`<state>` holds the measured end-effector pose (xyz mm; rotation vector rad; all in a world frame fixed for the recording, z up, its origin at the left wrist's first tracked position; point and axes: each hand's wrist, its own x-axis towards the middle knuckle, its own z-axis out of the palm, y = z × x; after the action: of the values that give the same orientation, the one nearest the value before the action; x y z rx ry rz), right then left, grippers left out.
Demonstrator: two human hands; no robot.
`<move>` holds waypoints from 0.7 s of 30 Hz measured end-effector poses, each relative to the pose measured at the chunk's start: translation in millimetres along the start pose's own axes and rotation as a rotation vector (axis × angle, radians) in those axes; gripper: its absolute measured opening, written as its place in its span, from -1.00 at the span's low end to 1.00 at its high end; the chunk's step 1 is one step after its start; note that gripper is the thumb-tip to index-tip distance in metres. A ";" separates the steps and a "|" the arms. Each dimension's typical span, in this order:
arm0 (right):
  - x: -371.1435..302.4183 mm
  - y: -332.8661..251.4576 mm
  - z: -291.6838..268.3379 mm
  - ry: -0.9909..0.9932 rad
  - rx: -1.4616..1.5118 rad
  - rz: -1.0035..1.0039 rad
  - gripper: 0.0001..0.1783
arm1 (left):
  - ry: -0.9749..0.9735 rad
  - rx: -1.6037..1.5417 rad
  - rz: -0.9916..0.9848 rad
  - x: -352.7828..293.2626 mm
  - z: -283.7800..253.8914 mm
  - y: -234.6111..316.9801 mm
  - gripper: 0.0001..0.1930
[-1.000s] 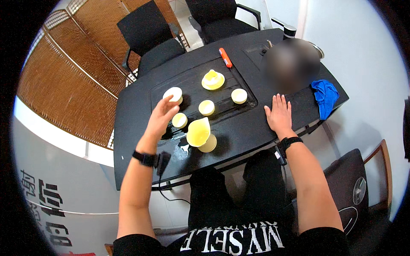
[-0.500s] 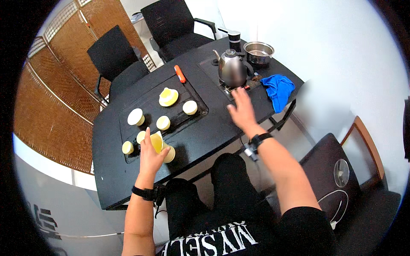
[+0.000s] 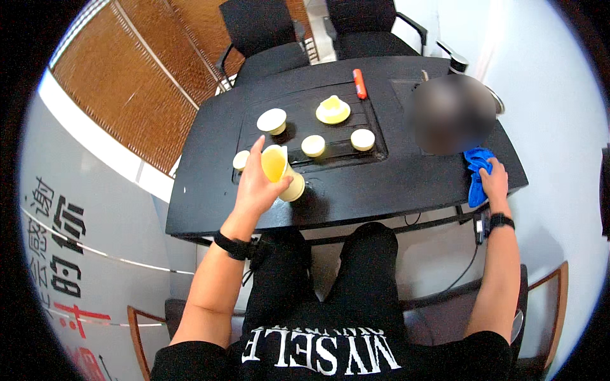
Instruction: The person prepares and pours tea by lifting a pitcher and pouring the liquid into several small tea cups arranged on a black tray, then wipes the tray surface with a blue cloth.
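My left hand (image 3: 257, 184) is wrapped round a tilted pale yellow pitcher (image 3: 293, 188) near the table's front edge, its open mouth facing up and left. At the table's right end, my right hand (image 3: 495, 182) grips a crumpled blue cloth (image 3: 476, 184) with its fingers closed on the fabric. Beyond the pitcher are a wider white-topped bowl (image 3: 272, 120) and a yellow strainer on a saucer-like stand (image 3: 333, 111). Small pale cups stand near them: one cup (image 3: 241, 160) beside my left hand, a middle cup (image 3: 313, 146) and a right-hand cup (image 3: 363, 140).
The cups stand on or beside a dark tea tray (image 3: 375, 127) set in the black table (image 3: 210, 140). An orange-red stick-like object (image 3: 359, 84) lies at its far edge. A round blur hides the kettle's area. Black chairs (image 3: 267, 32) stand behind; a woven screen (image 3: 127, 70) is at left.
My right hand has moved from beside the kettle to the blue cloth and taken hold of it. My left hand still holds the pitcher. The view has turned, shifting the table's things rightward.
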<state>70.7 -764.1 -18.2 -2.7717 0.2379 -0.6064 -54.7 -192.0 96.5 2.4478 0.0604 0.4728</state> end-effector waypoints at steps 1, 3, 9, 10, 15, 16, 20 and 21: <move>-2.6 -3.7 -1.9 0.043 0.093 -0.008 -0.54 | -0.006 -0.031 -0.033 1.7 -10.4 -6.3 0.02; -15.2 -44.2 -14.7 -0.013 0.283 0.073 -0.57 | 0.051 0.038 0.004 -1.9 -35.3 -23.0 0.06; -64.0 -144.2 -38.9 -0.219 0.600 -0.110 -0.63 | 0.046 0.040 -0.055 -14.8 -95.8 -48.1 0.07; -70.0 -167.6 -35.6 -0.236 0.561 -0.123 -0.61 | 0.060 0.042 -0.049 -18.8 -104.2 -54.9 0.07; -112.5 -327.4 -43.7 -0.407 0.601 -0.339 -0.62 | 0.096 0.015 -0.145 -43.4 -136.1 -91.0 0.03; -121.8 -353.4 -35.1 -0.408 0.580 -0.353 -0.64 | 0.090 -0.011 -0.166 -47.7 -143.3 -93.6 0.02; -175.5 -461.1 12.3 -0.492 0.404 -0.505 -0.53 | 0.143 -0.017 -0.212 -67.6 -166.2 -113.6 0.02; -198.6 -483.8 20.0 -0.530 0.442 -0.563 -0.46 | 0.148 -0.021 -0.220 -71.7 -170.6 -118.7 0.04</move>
<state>-51.8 -258.8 42.1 -2.4247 -0.7159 -0.0027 -172.8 -9.1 127.3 2.3475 0.3808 0.5517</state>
